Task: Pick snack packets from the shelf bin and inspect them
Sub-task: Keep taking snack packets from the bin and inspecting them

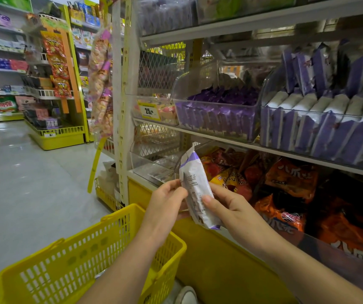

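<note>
Your packet (194, 185): white, purple band on top, small dark print. Your basket (84, 257): yellow, slotted grid. Bin packets (218, 119): purple, maybe dark trim. Lower bags (290, 178): orange, white lettering.

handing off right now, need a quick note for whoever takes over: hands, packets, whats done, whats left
Left hand: pinches the left edge of the snack packet.
Right hand: holds its right side, thumb on the printed face.
Packet: upright in front of the shelves, beside the yellow basket.
Done: one packet is out and being read.
Left: more purple-and-white packets wait in the clear bin.
</note>
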`<state>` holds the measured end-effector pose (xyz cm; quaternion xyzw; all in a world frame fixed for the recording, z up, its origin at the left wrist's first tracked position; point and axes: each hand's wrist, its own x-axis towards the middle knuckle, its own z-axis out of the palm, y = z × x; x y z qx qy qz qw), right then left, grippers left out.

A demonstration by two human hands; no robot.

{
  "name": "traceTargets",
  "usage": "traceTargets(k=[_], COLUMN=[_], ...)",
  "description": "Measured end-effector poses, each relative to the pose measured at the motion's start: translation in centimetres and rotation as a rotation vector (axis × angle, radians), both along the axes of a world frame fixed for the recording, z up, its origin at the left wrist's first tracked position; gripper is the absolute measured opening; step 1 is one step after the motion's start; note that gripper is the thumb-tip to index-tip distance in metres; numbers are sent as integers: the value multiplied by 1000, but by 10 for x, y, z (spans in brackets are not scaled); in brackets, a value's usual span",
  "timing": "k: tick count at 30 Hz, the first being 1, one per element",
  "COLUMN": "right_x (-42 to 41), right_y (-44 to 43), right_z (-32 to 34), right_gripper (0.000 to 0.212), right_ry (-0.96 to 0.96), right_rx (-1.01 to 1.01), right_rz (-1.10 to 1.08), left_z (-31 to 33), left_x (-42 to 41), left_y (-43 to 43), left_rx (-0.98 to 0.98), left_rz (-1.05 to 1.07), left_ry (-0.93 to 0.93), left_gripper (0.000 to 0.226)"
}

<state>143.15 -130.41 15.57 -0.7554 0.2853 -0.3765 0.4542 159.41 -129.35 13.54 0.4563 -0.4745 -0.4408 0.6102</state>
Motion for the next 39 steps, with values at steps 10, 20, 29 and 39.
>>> traceTargets(k=[10,20,29,39], right_x=[-1,-36,-111,-198], right_y=[8,24,62,47], right_z=[2,62,154,229], right_gripper=[36,47,65,22], right_ry=[23,119,140,266], right_rx=[-34,-134,-371,-577], right_rz=[12,-32,-160,-632], left_z=[2,63,155,213], left_x=[2,-35,-107,-172], left_y=[2,21,25,-13], left_rx=[70,-84,25,-196], left_rz=[-88,-215,-315,-278], left_ry=[52,408,471,-283], left_gripper=[44,29,28,29])
